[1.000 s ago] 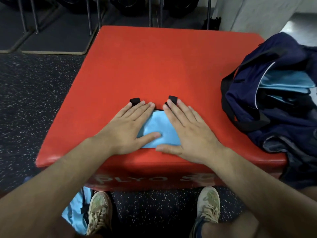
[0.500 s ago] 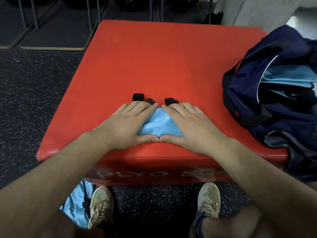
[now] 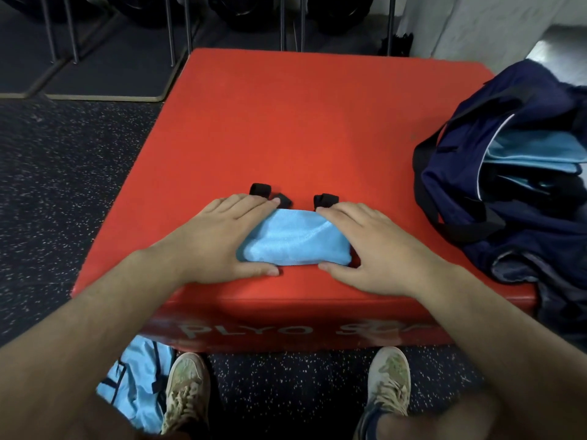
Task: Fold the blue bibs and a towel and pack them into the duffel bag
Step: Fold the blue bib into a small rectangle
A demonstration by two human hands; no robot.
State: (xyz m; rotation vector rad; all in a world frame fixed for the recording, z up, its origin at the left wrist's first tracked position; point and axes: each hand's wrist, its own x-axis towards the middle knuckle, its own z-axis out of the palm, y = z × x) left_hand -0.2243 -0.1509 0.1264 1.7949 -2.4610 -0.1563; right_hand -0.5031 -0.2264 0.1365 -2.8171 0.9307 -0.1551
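The folded blue bib (image 3: 297, 239) lies near the front edge of the red plyo box (image 3: 301, 122), a compact light-blue bundle with three short black strap ends (image 3: 260, 189) poking out on its far side. We have our left hand (image 3: 222, 239) on the bundle's left end, fingers straight and laid flat over the cloth, the thumb stretched along the near edge on the box top. Our right hand (image 3: 371, 246) sits at the right end, its fingers arched over the far corner and the thumb reaching in along the near edge; the fingers are bent only gently and we see no pinch on the cloth, so both hands press rather than grasp. The two thumbs are apart, with bare red surface between their tips. To the right, the navy duffel bag (image 3: 514, 147) rests partly on the box's right edge, its mouth gaping, and inside it we can see flat light-blue folded pieces (image 3: 536, 154) stacked. Its black carry strap (image 3: 422, 173) loops over the box top, well apart from our right hand. Down on the speckled floor by our left shoe (image 3: 187, 392) lies another light-blue bib (image 3: 136, 379), rumpled and unfolded, partly hidden under our left forearm.
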